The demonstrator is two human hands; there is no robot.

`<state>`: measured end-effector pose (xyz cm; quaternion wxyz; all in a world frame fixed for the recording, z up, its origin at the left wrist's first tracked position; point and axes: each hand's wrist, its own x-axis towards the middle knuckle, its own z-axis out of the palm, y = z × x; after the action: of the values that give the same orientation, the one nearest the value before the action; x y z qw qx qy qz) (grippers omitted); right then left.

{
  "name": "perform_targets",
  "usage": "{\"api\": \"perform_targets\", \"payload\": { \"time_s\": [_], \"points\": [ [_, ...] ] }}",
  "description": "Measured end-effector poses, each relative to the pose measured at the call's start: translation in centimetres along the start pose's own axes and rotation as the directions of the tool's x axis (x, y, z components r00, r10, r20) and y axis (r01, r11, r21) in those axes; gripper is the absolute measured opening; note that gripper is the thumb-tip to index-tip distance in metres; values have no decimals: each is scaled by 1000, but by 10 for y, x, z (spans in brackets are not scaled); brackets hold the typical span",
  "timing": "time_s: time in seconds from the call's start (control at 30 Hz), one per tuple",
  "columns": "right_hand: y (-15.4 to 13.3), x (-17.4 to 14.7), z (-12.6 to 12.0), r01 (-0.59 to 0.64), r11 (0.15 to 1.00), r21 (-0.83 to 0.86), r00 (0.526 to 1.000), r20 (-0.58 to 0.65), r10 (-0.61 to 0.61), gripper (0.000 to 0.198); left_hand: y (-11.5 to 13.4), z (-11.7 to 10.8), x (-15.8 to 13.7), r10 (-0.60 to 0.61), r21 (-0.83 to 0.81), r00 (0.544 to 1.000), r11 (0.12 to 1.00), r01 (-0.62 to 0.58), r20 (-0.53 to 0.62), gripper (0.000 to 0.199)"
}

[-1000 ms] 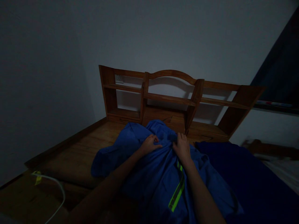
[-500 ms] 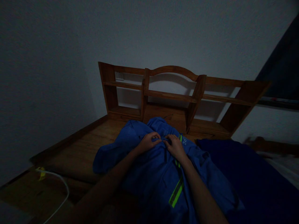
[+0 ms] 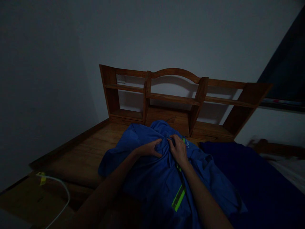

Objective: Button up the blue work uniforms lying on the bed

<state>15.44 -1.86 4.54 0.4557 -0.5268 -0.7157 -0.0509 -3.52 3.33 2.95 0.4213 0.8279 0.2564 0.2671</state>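
Since half a second ago, your left hand (image 3: 150, 148) has spread its thumb away from its fingers, while your right hand (image 3: 178, 149) stays near the same spot. The blue garment (image 3: 154, 181) lies bunched in front of you on the wooden bed board (image 3: 95, 146), close to the wooden headboard (image 3: 175, 99). Your left thumb and fingers stand well apart, resting against the cloth with a ridge of it in the gap, not closed on it. Your right fingers are curled in toward the thumb at the gathered folds just beside; you cannot tell whether they pinch the fabric. A yellow-green reflective stripe (image 3: 178, 198) runs below your right wrist, and pale lettering (image 3: 187, 144) shows just beside that hand. A darker blue cloth (image 3: 240, 171) lies to the right, and a white cable (image 3: 68, 190) curves at lower left.
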Motion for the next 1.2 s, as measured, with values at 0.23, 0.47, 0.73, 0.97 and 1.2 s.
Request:
{"api": "perform_targets", "payload": {
  "time_s": [0.23, 0.47, 0.73, 0.97, 1.2],
  "points": [
    [-3, 2, 2, -102, 988, 115, 995, 24, 100, 22, 23, 2, 4, 330, 572, 823, 820, -7, -462, 33],
    [2, 0, 8, -60, 984, 169, 975, 222, 22, 22, 13, 1, 7, 324, 656, 834, 752, 60, -447, 19],
    [7, -5, 14, 62, 993, 105, 967, 241, -86, 41, 16, 0, 7, 293, 767, 889, 634, 96, -353, 52],
    [14, -2, 13, 39, 997, 74, 992, 114, -47, 28, 11, 2, 6, 280, 654, 854, 752, 89, -438, 37],
    [16, -3, 15, 21, 998, 51, 993, 112, -26, 26, 7, 6, 10, 68, 43, 922, 997, -56, -381, 32]
  ]
}}
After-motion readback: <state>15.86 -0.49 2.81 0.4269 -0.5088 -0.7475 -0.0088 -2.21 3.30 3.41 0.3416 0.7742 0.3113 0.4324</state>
